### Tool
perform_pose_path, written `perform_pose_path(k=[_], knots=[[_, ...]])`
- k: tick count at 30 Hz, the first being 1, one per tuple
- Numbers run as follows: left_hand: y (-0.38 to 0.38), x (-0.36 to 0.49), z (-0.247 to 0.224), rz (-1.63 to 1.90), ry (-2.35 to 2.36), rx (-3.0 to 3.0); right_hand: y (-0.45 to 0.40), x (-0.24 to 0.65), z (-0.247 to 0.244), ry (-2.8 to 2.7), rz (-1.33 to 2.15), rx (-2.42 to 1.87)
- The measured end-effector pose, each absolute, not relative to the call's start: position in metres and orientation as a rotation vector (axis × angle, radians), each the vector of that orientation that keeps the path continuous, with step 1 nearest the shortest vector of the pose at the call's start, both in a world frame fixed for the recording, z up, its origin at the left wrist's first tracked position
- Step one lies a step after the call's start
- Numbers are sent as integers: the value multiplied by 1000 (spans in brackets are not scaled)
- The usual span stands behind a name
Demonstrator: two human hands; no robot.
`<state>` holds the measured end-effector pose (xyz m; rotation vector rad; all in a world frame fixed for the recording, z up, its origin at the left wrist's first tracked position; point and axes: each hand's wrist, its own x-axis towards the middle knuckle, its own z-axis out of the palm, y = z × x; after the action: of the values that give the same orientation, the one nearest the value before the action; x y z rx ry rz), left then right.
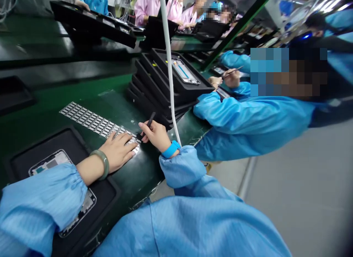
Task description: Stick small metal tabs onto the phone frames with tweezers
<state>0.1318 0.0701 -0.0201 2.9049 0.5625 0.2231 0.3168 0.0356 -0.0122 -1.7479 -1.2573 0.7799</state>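
Observation:
My left hand lies flat with its fingers spread over the right part of a sheet of small white and black labels on the green table. Dark tweezers are pinched in my right hand, their lower end close to the sheet's right end, near my left fingertips. Under my left forearm is a black tray holding a metal phone frame, which my sleeve partly covers.
Behind my right hand stands a stack of black trays, the top one holding a phone frame. A white cable hangs before it. A co-worker's blue sleeve reaches in at the right. Another black tray lies far left.

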Motion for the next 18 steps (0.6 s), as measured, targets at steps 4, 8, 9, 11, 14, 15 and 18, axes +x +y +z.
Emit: perform_pose_path(k=[4,8,9,11,14,15,18], knots=[[71,132,-19,222,555,2930,42,314,-12,-1089,936,-1691],[72,130,-19,218,528,2949,48,310,-9,-864,1058,-1582],[72,129,-19,218,520,2952,48,309,-7,-833,1061,-1560],[73,128,-21,217,506,2955,43,306,-1,-799,1056,-1516],[75,126,-23,207,484,2947,14,298,18,-803,1070,-1435],[76,125,-24,206,481,2945,-1,296,27,-817,1082,-1406],[79,123,-24,194,486,2951,-56,295,53,-853,1080,-1352]])
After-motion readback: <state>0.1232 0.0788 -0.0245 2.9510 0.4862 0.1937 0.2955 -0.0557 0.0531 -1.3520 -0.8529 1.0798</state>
